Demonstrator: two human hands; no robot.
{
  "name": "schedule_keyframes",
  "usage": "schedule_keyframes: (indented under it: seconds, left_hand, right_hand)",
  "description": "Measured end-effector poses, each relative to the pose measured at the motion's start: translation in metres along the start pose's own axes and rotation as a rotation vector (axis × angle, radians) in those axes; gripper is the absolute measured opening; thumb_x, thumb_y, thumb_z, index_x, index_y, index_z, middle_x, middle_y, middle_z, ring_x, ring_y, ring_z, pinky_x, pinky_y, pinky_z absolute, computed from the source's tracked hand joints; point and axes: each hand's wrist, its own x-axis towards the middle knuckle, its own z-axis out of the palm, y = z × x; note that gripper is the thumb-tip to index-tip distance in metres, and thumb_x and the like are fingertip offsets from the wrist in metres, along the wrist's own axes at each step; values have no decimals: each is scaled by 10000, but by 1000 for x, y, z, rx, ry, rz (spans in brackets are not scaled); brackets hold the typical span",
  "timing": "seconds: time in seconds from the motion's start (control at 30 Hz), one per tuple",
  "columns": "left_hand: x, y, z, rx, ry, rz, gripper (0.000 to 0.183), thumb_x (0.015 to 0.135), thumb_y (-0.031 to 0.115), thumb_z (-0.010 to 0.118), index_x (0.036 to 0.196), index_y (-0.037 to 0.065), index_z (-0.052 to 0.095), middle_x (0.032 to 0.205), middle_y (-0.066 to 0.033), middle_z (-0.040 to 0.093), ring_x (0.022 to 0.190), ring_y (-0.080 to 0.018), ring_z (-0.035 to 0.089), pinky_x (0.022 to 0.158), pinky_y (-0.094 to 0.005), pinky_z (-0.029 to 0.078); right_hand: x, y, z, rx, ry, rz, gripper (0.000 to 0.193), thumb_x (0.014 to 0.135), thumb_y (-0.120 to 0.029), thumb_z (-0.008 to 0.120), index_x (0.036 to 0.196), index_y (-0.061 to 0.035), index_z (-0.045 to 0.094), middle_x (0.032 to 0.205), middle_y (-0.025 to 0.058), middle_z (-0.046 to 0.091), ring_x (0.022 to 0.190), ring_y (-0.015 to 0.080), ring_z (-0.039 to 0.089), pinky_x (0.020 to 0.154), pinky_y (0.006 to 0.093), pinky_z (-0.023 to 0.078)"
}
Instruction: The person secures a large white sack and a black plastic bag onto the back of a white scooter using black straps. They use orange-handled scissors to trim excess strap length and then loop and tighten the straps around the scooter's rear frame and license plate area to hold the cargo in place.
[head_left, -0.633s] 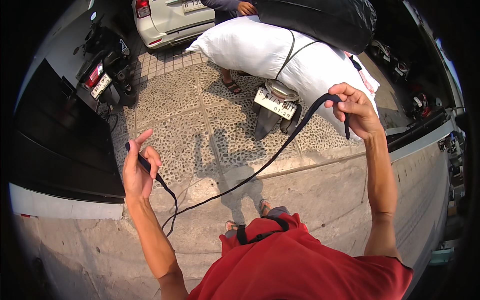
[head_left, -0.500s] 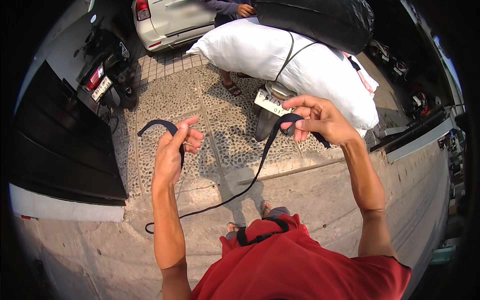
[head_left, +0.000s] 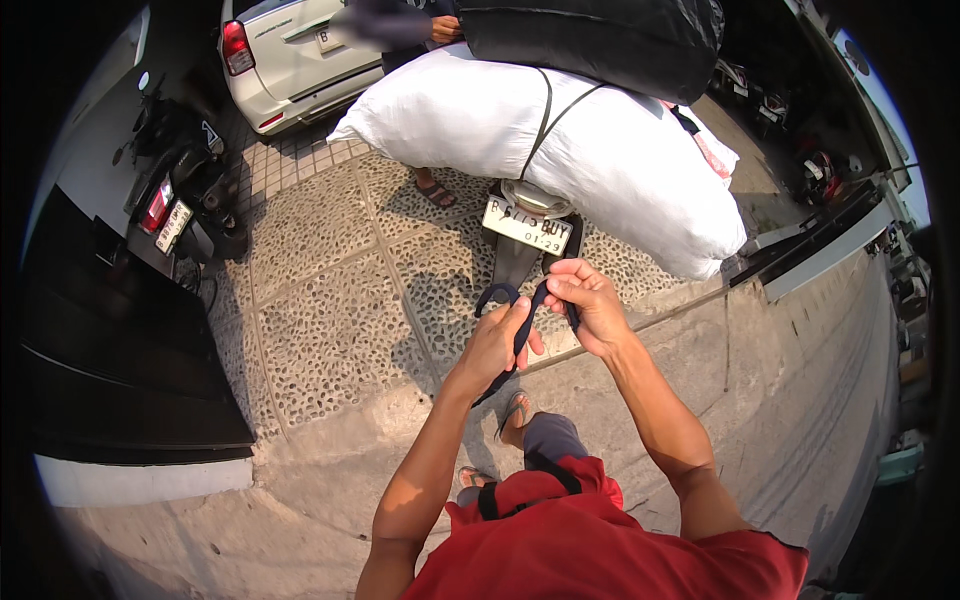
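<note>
A dark navy strap runs between my two hands, held in front of a loaded motorcycle. My left hand is closed on it, one end curling up above the thumb and a length hanging below. Beside it, my right hand pinches another part, with a short end dangling past the fingers. Just beyond my hands are the motorcycle's rear fender and number plate. Across the motorcycle lies a bulging white sack bound with a thin dark cord. A big black bundle rests on top.
Behind the load at the far left stands another person, whose hand touches the bundle. A white car is parked there. Another motorcycle stands at left near a black gate. Pebbled paving meets concrete near my feet.
My hands have come together, the left moving right and the right moving left and lower. The strap's long loop between them has drawn in. I am nearer the motorcycle.
</note>
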Motion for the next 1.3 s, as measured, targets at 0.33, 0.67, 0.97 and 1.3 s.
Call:
schedule_keyframes:
  seconds: [0.33, 0.67, 0.97, 1.3]
  left_hand:
    - [131, 7, -18, 190, -61, -224, 359, 1028, 294, 475, 995, -33, 620, 798, -100, 674, 524, -113, 557, 430, -244, 415]
    - [186, 22, -6, -383, -50, -291, 253, 1002, 211, 510, 1058, -9, 622, 915, -121, 693, 715, -168, 658, 501, -263, 477]
    - [239, -27, -16, -550, 356, -220, 194, 973, 200, 614, 977, 6, 625, 782, -52, 647, 506, -52, 451, 407, -191, 309]
    - [367, -85, -45, -887, 615, -407, 283, 971, 281, 632, 1177, 88, 654, 894, -47, 681, 517, -78, 443, 409, -223, 337]
  right_hand:
    - [107, 31, -48, 38, 49, 20, 129, 909, -92, 702, 849, -77, 589, 1037, 74, 655, 860, 76, 571, 769, 269, 465]
    - [158, -5, -89, 179, -196, 260, 150, 924, -60, 666, 835, -55, 545, 677, 58, 609, 442, 108, 498, 386, 252, 397]
    - [202, 34, -85, -90, 198, 31, 113, 901, -105, 714, 884, -43, 621, 827, 21, 632, 721, 68, 529, 632, 241, 432]
    - [272, 86, -112, -320, 509, 97, 315, 926, -80, 654, 1188, 54, 543, 1048, 86, 619, 926, 124, 563, 801, 239, 454]
